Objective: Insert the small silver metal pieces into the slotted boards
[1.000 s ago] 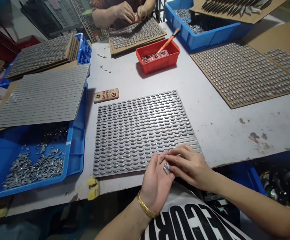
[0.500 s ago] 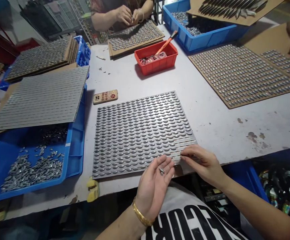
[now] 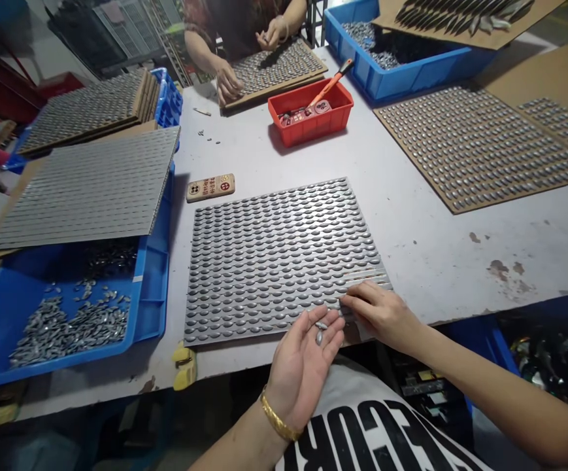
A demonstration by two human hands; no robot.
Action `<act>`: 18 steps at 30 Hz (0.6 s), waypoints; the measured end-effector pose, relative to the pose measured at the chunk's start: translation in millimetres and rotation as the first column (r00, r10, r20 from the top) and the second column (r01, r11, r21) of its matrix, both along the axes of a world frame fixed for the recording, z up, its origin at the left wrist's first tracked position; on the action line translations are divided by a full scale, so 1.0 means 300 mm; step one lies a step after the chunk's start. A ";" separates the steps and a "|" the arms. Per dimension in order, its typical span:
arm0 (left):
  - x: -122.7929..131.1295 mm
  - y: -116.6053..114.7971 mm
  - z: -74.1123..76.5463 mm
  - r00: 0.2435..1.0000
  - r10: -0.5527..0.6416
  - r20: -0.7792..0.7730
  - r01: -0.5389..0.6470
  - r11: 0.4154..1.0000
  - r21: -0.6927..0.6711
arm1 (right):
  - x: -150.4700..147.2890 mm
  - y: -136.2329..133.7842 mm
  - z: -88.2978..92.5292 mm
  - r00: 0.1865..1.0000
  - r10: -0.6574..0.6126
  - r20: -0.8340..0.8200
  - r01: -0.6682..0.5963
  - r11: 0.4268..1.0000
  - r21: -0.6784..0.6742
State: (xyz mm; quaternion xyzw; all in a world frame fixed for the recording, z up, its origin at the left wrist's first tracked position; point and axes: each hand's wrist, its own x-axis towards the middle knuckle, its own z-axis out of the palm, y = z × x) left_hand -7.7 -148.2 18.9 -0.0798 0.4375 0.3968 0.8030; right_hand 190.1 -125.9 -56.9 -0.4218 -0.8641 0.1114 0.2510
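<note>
My left hand is palm up below the board's front edge, fingers loosely extended. A couple of small grey oval pieces rest on its fingers. My right hand is over the board's front right part, thumb and fingertips pinched together at the end of a row. Whatever they hold is hidden. The flat grey board carries many rows of the same shiny, pointed oval pieces. Toward its right front corner, several rows show bare strips.
At left, a blue bin holds loose pieces, with a lined board across its top. A patterned bar, a red tray with an orange-handled tool, and a filled cardboard sheet lie beyond. Opposite, another person's hands work at a board.
My right hand has shifted slightly left along the board. The pieces in my left hand now lie spread apart. The person opposite has lowered one hand to their board; the hand at far right has left view.
</note>
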 end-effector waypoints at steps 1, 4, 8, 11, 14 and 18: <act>0.000 0.001 -0.002 1.000 0.000 0.007 0.000 1.000 0.002 | 0.001 0.001 0.001 1.000 0.004 0.009 -0.004 1.000 -0.005; -0.002 0.003 -0.006 1.000 -0.002 0.023 0.002 1.000 0.013 | 0.000 0.004 0.010 1.000 0.014 0.002 -0.014 1.000 -0.025; 0.006 0.004 -0.003 0.998 -0.022 0.053 0.020 0.999 0.040 | -0.018 -0.003 0.054 0.994 -0.024 -0.103 0.018 0.998 -0.062; 0.023 0.005 0.004 0.995 -0.032 0.090 0.024 0.995 0.093 | -0.047 -0.019 0.094 0.985 -0.013 -0.171 -0.005 0.995 -0.102; 0.040 0.005 0.008 0.993 -0.041 0.113 0.025 0.990 0.142 | -0.078 -0.039 0.109 0.966 0.045 -0.256 -0.076 0.991 -0.113; 0.043 0.001 0.002 0.994 -0.033 0.103 0.022 0.994 0.109 | -0.076 -0.063 0.096 0.926 0.054 -0.374 -0.101 0.989 -0.108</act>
